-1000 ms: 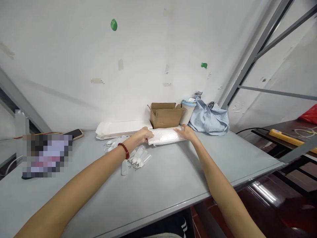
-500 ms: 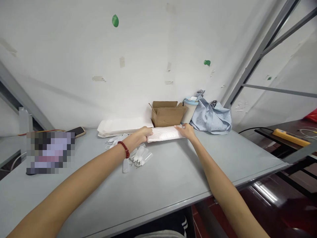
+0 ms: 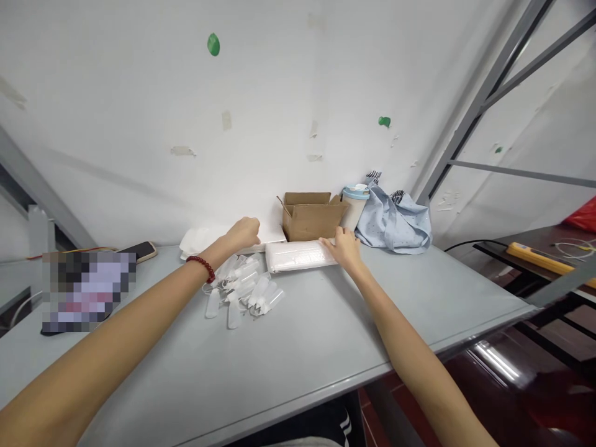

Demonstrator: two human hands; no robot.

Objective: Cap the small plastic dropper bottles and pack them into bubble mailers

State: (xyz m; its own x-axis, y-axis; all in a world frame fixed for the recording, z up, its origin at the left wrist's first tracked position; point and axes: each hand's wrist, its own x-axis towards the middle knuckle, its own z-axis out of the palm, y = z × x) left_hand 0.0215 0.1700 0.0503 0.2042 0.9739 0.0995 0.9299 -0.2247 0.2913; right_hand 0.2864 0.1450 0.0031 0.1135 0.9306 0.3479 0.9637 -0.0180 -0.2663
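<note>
A long white plastic-wrapped pack (image 3: 300, 256) lies on the grey table (image 3: 298, 335) in front of an open cardboard box (image 3: 313, 220). My right hand (image 3: 344, 246) is closed on the pack's right end. My left hand (image 3: 244, 233), with a red bead bracelet at the wrist, is over the flat white sheets or envelopes (image 3: 272, 231) beside the pack; its fingers are curled, and what they hold, if anything, is hidden. Several small clear plastic pieces with white tops (image 3: 244, 285) lie in a loose pile below my left hand.
Behind my right hand stand a white cup with a blue lid (image 3: 354, 205) and a light blue cloth bag (image 3: 395, 226). A phone (image 3: 145, 251) and a blurred-out item (image 3: 90, 292) are at the left. A yellow power strip (image 3: 540, 259) lies on a side table.
My left hand has let go of the pack's left end and moved left and up over the white sheets. The pack has shifted slightly left, my right hand still on it.
</note>
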